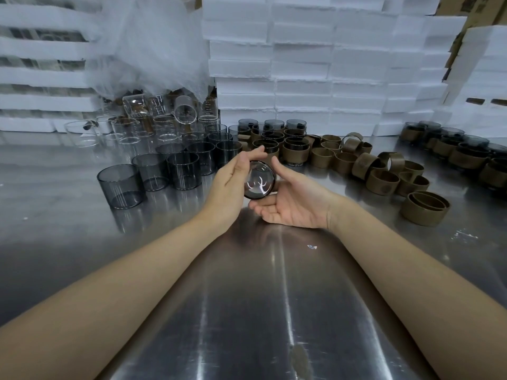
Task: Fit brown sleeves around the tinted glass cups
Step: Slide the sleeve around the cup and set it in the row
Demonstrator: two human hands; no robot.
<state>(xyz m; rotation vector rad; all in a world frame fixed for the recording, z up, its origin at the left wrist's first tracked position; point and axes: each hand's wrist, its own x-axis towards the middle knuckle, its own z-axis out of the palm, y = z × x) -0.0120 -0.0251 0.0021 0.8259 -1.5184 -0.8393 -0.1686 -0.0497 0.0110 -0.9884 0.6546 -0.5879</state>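
A tinted glass cup [259,180] lies on its side between my hands above the steel table, its thick base facing the camera. My left hand [233,185] has it by the left side, fingers reaching over the top rim. My right hand [290,200] lies palm up, cradling the cup from below and from the right. Whether a sleeve is on this cup is hidden. Bare tinted cups [153,171] stand in rows at left. Loose brown sleeves [384,174] lie in a heap at right. Sleeved cups [295,150] stand behind my hands.
Clear glass beakers [164,124] crowd the back left under a white mesh bag. Stacked white foam blocks [301,64] wall the back. More sleeved cups [452,149] stand at far right. Two nested sleeves [425,208] sit near the right. The steel table [260,297] reflects light.
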